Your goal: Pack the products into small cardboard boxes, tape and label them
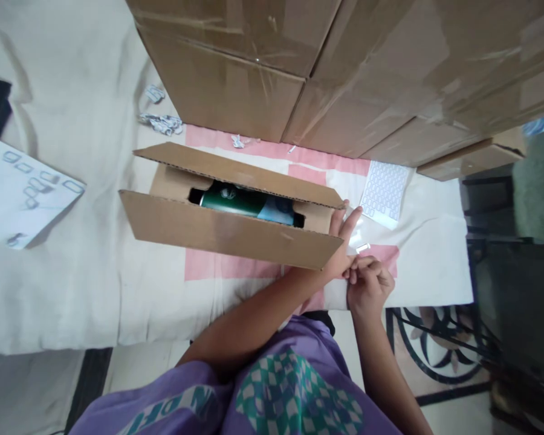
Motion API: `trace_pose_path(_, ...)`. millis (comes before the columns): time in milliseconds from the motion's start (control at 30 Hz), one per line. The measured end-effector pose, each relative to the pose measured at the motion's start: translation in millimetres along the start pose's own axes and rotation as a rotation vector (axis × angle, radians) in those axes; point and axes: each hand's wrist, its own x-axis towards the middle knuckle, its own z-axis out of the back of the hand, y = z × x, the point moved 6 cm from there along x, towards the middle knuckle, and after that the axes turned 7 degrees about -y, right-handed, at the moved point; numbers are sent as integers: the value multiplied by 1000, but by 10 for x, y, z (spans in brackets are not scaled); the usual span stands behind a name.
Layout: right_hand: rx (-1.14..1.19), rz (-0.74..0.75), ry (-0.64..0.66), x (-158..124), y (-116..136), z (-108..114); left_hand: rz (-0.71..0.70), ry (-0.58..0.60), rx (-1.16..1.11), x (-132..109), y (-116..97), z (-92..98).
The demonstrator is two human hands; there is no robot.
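An open cardboard box [231, 232] lies lengthwise on the bed or table cover, its two long flaps standing up. Between the flaps a green and blue can-like container [236, 199] shows, lying on its side. My left hand [342, 244] is at the box's right end, fingers stretched out along it and partly hidden by the flap. Just beside its thumb side, my right hand [372, 281] has its fingers curled in a pinch; whatever is in them is hidden. A small clear plastic piece with a white strip [362, 248] is close to both hands.
Taped cardboard boxes [245, 90] are stacked along the far side. A sheet of printed labels [385, 192] lies to the right of the open box. Crumpled paper bits [163, 123] lie far left, and a white printed sheet [22, 187] is at the left edge.
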Motion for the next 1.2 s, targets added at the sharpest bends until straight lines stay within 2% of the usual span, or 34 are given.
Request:
trace_pose_path(167, 23, 72, -30, -20, 13, 68, -10, 25, -75, 38, 10, 44)
trace_pose_path(333, 66, 108, -11, -32, 26, 95, -81, -11, -158, 65, -59, 103)
trace_pose_path(467, 123, 105, 16, -55, 36, 85, 6, -61, -322, 56, -15, 162)
trace_pose_path(600, 133, 42, 111, -128, 41, 17, 97, -140, -598, 102, 135, 143)
trace_pose_path(700, 55, 4, 287, -225, 21, -114, 188, -160, -675, 185, 284, 68)
trace_pose_path(800, -41, 84, 438, -312, 1, -243, 286, -180, -774, 244, 392, 22)
trace_pose_path(1033, -230, 344, 523, -372, -104, -353, 377, -278, -1005, 192, 363, 53)
trace_pose_path(1133, -287, 426, 541, -381, -139, -364, 326, -345, -1131, 184, 300, 134)
trace_pose_path(1200, -314, 442, 530, -373, -154, -356, 236, -353, -1086, 181, 201, 232)
